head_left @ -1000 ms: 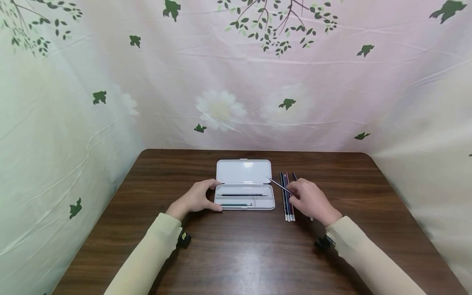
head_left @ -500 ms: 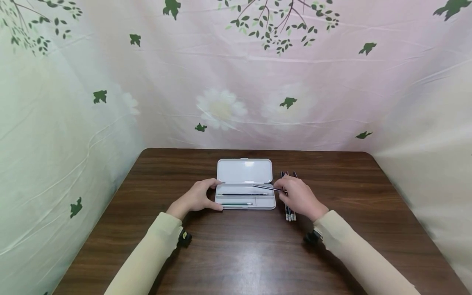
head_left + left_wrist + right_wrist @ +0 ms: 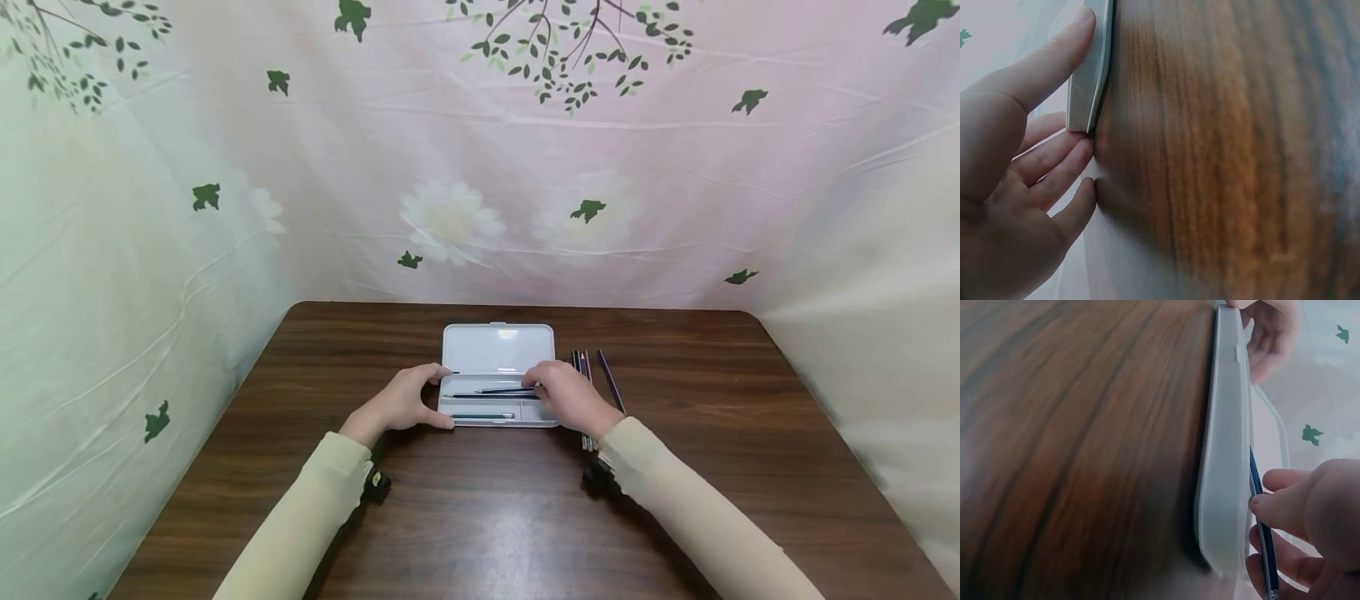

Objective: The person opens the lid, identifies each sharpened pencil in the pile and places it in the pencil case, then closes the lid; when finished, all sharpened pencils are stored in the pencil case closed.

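Note:
A white pencil case [image 3: 498, 350] lies on the table with its lid folded back. My left hand [image 3: 401, 402] grips its left end, thumb [image 3: 1066, 53] on the front side and fingers at the end and hinge. My right hand [image 3: 568, 396] pinches a dark pencil [image 3: 1265, 547] between thumb and fingers, low over the case's long rear compartment. Another dark pencil [image 3: 468, 397] lies in that compartment, and a green pencil [image 3: 480, 416] in the front one. The held pencil's eraser end shows below the fingers in the right wrist view.
Right of the case, several pencils [image 3: 584, 363] lie side by side, partly hidden by the right hand and sleeve. One dark pencil [image 3: 611, 382] lies apart, slanted, further right. The wooden table [image 3: 480, 517] is backed by a printed cloth [image 3: 480, 167].
My right hand has moved left from the loose pencils to over the case, bringing the dark pencil level along the rear compartment. My left hand has stayed at the case's left end.

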Motion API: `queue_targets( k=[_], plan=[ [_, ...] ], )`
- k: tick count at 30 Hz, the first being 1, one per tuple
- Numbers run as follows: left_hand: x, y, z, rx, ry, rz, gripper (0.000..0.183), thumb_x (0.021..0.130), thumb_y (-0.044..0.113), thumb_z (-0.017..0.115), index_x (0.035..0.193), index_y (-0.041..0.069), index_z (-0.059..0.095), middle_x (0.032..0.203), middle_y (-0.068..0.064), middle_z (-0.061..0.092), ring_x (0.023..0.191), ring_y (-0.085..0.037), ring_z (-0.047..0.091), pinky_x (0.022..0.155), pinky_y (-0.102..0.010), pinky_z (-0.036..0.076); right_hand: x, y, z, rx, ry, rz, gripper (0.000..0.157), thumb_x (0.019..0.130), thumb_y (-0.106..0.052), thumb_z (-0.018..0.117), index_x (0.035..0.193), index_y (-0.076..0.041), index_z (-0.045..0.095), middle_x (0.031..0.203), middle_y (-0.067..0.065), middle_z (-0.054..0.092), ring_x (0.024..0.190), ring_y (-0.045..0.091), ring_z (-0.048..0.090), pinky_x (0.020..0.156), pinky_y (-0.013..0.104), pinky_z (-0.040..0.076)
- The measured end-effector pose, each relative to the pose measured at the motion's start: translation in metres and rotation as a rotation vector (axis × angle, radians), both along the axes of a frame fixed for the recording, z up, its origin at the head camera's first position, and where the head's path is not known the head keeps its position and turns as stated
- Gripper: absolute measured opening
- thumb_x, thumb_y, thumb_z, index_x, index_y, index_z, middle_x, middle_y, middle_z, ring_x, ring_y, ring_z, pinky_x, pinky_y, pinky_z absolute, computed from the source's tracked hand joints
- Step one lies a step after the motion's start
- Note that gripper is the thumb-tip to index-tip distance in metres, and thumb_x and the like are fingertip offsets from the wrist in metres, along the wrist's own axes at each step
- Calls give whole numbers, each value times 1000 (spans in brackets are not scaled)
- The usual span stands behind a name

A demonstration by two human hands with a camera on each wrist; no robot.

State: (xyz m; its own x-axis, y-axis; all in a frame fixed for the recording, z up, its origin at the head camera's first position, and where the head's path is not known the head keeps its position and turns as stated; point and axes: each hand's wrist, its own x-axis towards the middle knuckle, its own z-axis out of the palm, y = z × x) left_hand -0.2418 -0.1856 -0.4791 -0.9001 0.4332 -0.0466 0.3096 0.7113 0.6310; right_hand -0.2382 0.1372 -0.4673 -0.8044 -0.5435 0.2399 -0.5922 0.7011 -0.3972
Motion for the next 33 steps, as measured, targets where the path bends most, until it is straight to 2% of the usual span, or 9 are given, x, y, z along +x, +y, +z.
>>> queue_targets(
  k=[10,17,25,33],
  plan=[
    [1,0,0,0,-10,10,88,71,41,99,144,10,59,131,-6,65,125,-23,58,113,-45,45,-9,-29,-2,15,-50,62,35,92,17,61,111,-7,79,115,7,77,113,22,71,99,41,57],
    [1,1,0,0,-14,15,89,72,40,99,145,10,59,131,-6,64,125,-23,58,113,-46,45,-10,-36,-3,10,-59,100,37,93,18,59,112,-6,79,113,6,77,111,21,71,98,39,57],
    [2,1,2,-4,-10,14,90,71,41,99,145,10,59,132,-7,64,126,-23,57,113,-46,44,-7,-24,-4,2,-20,101,25,93,8,71,111,-7,79,111,5,78,109,20,72,96,38,58],
    [3,1,2,-8,-18,16,91,71,41,99,146,9,58,133,-7,64,126,-23,57,114,-46,44,4,2,-1,-58,30,102,20,95,-1,74,113,-7,78,110,3,76,105,19,72,89,39,60]
  ],
)
